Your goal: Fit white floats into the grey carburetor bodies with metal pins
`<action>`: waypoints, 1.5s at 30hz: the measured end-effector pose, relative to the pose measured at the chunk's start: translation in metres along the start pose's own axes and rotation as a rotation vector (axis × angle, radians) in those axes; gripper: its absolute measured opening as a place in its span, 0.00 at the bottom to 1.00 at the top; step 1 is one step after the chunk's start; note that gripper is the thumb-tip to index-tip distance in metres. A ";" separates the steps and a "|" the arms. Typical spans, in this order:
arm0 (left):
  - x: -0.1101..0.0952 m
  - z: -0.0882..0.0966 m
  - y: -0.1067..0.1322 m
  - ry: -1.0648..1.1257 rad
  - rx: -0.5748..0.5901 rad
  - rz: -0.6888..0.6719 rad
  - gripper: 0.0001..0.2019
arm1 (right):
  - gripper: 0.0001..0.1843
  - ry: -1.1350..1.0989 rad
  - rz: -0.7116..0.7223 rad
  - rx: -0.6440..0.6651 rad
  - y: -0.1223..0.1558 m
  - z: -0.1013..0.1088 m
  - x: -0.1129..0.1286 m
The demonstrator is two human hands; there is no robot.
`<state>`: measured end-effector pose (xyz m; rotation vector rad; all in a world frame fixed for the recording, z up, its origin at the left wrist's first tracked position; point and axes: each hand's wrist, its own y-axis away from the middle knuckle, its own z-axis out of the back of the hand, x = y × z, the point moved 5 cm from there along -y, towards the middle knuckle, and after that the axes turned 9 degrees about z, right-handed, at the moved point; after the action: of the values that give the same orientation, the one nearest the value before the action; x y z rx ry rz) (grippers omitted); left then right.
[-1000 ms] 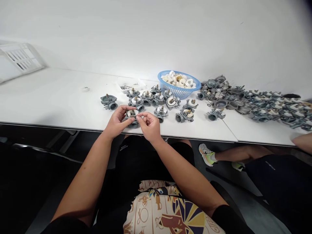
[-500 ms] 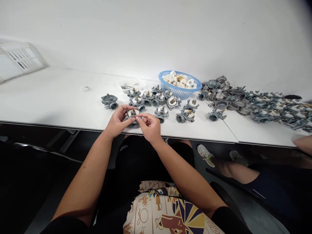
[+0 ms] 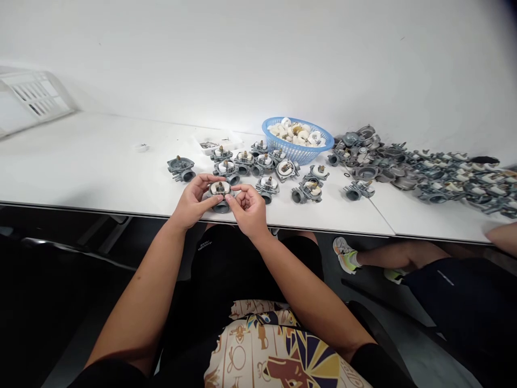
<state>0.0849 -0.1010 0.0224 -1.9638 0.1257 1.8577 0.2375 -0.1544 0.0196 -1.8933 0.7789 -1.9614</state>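
Between my hands, close to the table's front edge, stands a grey metal carburetor body (image 3: 221, 206) with a white float and a brass piece in its top. My left hand (image 3: 196, 200) curls round its left side, thumb at the front rim. At the right front, my right hand (image 3: 247, 210) has its thumb and forefinger bent at the rim; anything small between these fingertips is hidden. Several similar carburetor bodies (image 3: 267, 186) with white floats stand just behind and to the right. Another carburetor body (image 3: 180, 168), with no white float visible, sits to the left.
A blue basket (image 3: 299, 151) of white floats stands behind, beside a white tray (image 3: 230, 141) of small metal parts. Grey carburetor bodies (image 3: 448, 178) pile up along the right. A white crate (image 3: 38, 97) is far left. Another person's leg (image 3: 399, 252) shows at lower right.
My right forefinger has lifted slightly off the float area, uncovering more of the carburetor's top. My left hand keeps its place. The other person's legs have shifted at the right.
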 end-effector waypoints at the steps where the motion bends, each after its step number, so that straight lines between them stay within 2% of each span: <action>1: 0.000 0.000 0.000 0.012 0.000 0.002 0.22 | 0.15 0.008 -0.002 0.004 0.000 0.000 0.000; 9: 0.001 0.002 0.000 0.038 0.003 0.014 0.22 | 0.25 0.202 0.016 0.056 -0.001 0.002 0.001; 15: 0.001 0.003 0.000 0.090 0.035 0.013 0.19 | 0.28 0.197 -0.074 0.207 0.000 -0.001 -0.002; 20: 0.002 0.004 0.000 0.114 0.023 0.012 0.20 | 0.32 0.151 -0.105 0.280 0.002 -0.001 -0.007; 25: 0.003 0.002 0.001 0.009 0.020 0.011 0.21 | 0.38 0.171 -0.071 0.283 0.002 -0.001 -0.005; 29: 0.000 -0.001 0.003 -0.061 -0.004 -0.019 0.22 | 0.41 0.170 -0.112 0.303 0.003 -0.001 -0.009; 34: -0.002 -0.002 0.003 -0.030 -0.003 -0.047 0.22 | 0.43 0.132 -0.153 0.349 0.003 0.000 -0.012; 37: -0.001 -0.001 0.003 -0.003 -0.004 -0.039 0.23 | 0.42 0.142 -0.131 0.359 0.002 0.000 -0.009; 41: 0.000 0.000 0.003 0.035 0.015 -0.029 0.25 | 0.40 0.168 -0.096 0.348 0.000 0.000 -0.004; 45: 0.001 -0.001 0.004 0.064 0.059 -0.035 0.24 | 0.43 0.167 -0.099 0.320 0.000 0.000 -0.004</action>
<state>0.0843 -0.1045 0.0209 -1.9730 0.1622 1.7500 0.2381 -0.1520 0.0163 -1.6252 0.3868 -2.1739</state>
